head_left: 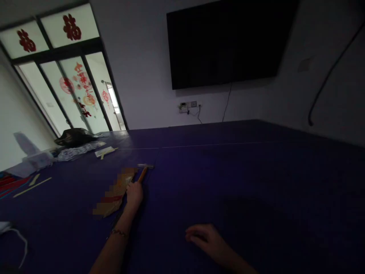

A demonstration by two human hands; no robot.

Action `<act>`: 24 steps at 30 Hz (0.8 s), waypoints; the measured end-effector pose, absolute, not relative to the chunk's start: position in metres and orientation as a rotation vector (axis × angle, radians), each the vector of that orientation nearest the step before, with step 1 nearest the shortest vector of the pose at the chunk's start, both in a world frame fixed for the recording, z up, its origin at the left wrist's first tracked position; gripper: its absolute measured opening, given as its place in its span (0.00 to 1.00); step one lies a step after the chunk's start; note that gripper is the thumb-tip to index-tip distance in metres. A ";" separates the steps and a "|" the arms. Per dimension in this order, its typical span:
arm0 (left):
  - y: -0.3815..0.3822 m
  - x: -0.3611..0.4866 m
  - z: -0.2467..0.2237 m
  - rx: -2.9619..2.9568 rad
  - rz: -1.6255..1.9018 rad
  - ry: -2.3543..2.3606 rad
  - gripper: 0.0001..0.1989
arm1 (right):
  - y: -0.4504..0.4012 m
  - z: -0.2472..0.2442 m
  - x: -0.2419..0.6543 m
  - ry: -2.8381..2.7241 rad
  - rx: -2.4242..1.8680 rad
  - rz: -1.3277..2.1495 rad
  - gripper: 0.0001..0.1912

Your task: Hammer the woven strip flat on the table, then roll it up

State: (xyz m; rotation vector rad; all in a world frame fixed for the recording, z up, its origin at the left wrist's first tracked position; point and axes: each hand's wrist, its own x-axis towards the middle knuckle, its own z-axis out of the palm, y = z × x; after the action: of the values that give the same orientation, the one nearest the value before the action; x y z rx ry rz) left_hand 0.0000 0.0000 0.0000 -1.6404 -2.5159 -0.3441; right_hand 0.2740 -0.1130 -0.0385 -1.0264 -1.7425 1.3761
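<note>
My left hand (134, 193) reaches forward over the purple surface, its fingers wrapped round the wooden handle of a hammer (143, 173). The metal head of the hammer points away from me, lying at or just above the surface. Directly left of this hand is a flat brown piece (115, 196) with a red band, partly blurred by coarse pixels, so its kind cannot be made out. My right hand (203, 239) is lower and to the right, loosely curved, with a gap between thumb and fingers and nothing in it.
A broad purple surface (216, 182) stretches to the wall. At the far left lie a dark bag (75, 137), patterned sheets (76, 151), a small white packet (104, 151) and red and blue strips (14, 185). A white cable (24, 243) curls at near left. A television (228, 42) hangs above.
</note>
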 end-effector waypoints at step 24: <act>-0.131 0.185 -0.005 -3.146 -1.823 -2.343 0.19 | -0.095 -0.014 0.301 -1.141 -1.245 0.878 0.14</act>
State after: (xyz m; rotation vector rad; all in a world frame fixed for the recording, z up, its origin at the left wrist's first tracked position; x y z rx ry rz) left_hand 0.1850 -0.1313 -0.0048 -3.1459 -2.3429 -1.8234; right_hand 0.3011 -0.0953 -0.0138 -1.2446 -1.1408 0.8777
